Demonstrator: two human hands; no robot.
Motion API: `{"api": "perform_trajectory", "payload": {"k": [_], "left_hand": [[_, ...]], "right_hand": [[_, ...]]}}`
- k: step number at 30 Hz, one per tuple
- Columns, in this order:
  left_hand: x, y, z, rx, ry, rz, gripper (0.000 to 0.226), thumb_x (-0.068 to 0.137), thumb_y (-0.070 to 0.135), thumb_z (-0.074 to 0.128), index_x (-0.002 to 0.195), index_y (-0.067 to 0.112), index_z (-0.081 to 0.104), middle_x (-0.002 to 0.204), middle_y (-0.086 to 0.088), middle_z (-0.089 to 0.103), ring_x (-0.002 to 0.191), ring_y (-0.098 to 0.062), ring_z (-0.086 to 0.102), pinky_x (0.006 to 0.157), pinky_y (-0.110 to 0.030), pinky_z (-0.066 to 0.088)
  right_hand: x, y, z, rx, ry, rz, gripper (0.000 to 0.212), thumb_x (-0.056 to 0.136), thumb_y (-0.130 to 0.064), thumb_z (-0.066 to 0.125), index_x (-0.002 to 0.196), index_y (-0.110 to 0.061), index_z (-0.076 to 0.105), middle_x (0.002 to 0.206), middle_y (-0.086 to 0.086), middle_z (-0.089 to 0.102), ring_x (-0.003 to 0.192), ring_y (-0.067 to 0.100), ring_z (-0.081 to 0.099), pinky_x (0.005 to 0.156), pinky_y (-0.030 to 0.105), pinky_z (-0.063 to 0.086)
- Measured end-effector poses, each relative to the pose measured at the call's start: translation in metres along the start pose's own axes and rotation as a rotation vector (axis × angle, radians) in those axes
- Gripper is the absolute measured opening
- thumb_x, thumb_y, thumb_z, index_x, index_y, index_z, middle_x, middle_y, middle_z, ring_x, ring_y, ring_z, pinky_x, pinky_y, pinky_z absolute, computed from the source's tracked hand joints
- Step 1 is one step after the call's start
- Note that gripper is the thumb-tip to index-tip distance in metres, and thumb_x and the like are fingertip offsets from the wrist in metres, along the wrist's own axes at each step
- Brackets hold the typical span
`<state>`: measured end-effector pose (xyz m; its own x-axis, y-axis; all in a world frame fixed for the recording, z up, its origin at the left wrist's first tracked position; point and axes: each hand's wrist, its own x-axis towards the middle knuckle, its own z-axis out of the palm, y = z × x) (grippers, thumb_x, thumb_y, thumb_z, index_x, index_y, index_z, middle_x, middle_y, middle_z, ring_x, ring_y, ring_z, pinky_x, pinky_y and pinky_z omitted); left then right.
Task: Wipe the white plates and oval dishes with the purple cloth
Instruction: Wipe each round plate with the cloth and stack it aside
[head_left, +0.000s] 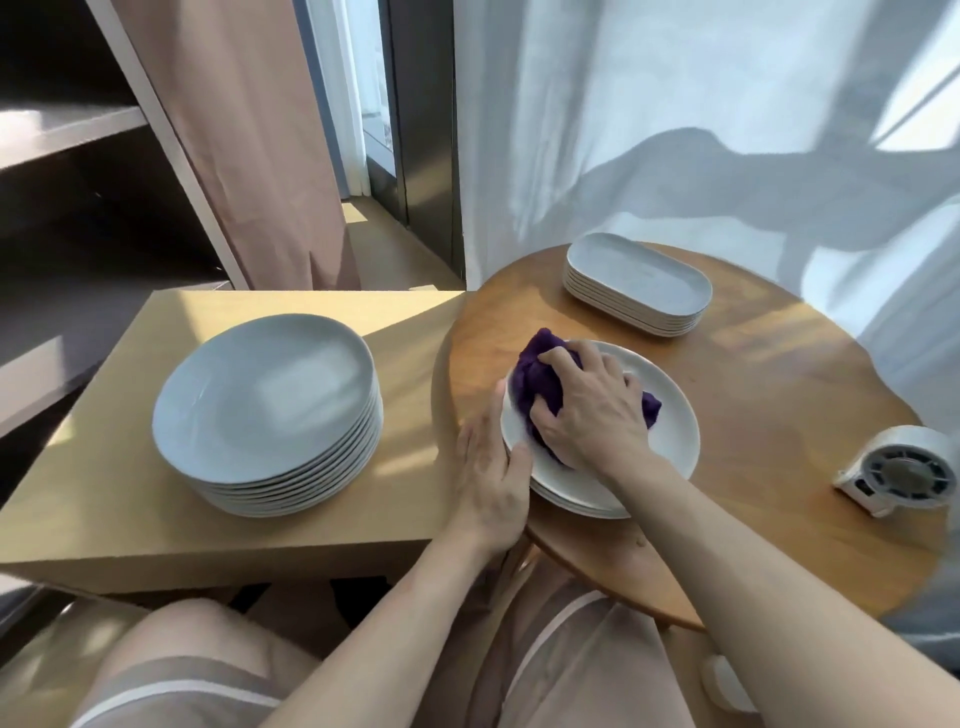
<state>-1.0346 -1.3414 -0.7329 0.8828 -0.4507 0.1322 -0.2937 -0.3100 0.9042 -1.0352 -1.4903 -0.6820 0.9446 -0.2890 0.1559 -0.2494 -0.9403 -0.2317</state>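
A white round plate (670, 441) lies on top of a short pile of plates on the round wooden table (779, 395). My right hand (587, 410) presses the crumpled purple cloth (535, 374) onto the plate's left half. My left hand (491, 473) grips the plate's left rim, thumb over the edge. A tall stack of white round plates (265, 410) sits on the pale square table (130, 525) to the left. A stack of white oval dishes (636, 283) stands at the back of the round table.
A small white device with a round grille (898, 475) lies at the round table's right edge. My knees are below the table fronts. White curtains hang behind the round table; a dark shelf unit and a pink curtain stand at the left.
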Motion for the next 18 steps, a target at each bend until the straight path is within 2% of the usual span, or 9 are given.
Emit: {"api": "perform_trajectory", "payload": {"k": [3,7,10,14,18], "left_hand": [[-0.002,0.005,0.003,0.005,0.018,0.001,0.070,0.095,0.022,0.030,0.163,0.025,0.013,0.167,0.011,0.022,0.152,0.001,0.015,0.126,-0.031,0.003],[-0.005,0.005,0.000,0.014,0.017,0.000,0.066,0.096,0.025,0.031,0.161,0.028,0.019,0.159,0.017,0.027,0.136,0.024,0.012,0.125,-0.032,0.010],[-0.005,0.007,0.000,0.015,0.004,-0.011,0.066,0.096,0.030,0.030,0.160,0.031,0.017,0.163,0.011,0.028,0.130,0.029,0.009,0.125,-0.030,0.010],[-0.004,0.008,-0.002,0.030,-0.009,-0.035,0.064,0.096,0.034,0.029,0.157,0.041,0.013,0.162,0.009,0.027,0.127,0.016,0.017,0.124,-0.037,0.015],[-0.003,0.004,0.000,0.035,0.006,-0.043,0.065,0.096,0.035,0.028,0.159,0.038,0.014,0.161,0.005,0.028,0.132,0.005,0.019,0.124,-0.041,0.017]], "right_hand": [[0.005,0.002,0.000,-0.073,0.011,0.052,0.039,0.089,-0.052,0.049,0.121,-0.031,0.044,0.139,0.000,0.045,0.124,0.032,0.045,0.095,0.052,0.039],[0.007,0.014,-0.009,-0.170,-0.003,0.097,0.039,0.091,-0.054,0.048,0.121,-0.030,0.041,0.138,0.004,0.042,0.122,0.036,0.044,0.097,0.055,0.036],[0.005,0.026,-0.020,-0.260,-0.036,0.083,0.041,0.092,-0.055,0.048,0.125,-0.031,0.041,0.136,0.004,0.040,0.118,0.036,0.042,0.097,0.055,0.035],[-0.004,0.042,-0.041,-0.371,-0.103,0.062,0.043,0.091,-0.048,0.052,0.131,-0.033,0.044,0.137,0.004,0.041,0.120,0.035,0.042,0.097,0.054,0.035],[-0.029,0.054,-0.058,-0.408,-0.204,0.065,0.046,0.086,-0.041,0.056,0.130,-0.036,0.043,0.137,0.001,0.040,0.124,0.034,0.040,0.098,0.053,0.034]]}}
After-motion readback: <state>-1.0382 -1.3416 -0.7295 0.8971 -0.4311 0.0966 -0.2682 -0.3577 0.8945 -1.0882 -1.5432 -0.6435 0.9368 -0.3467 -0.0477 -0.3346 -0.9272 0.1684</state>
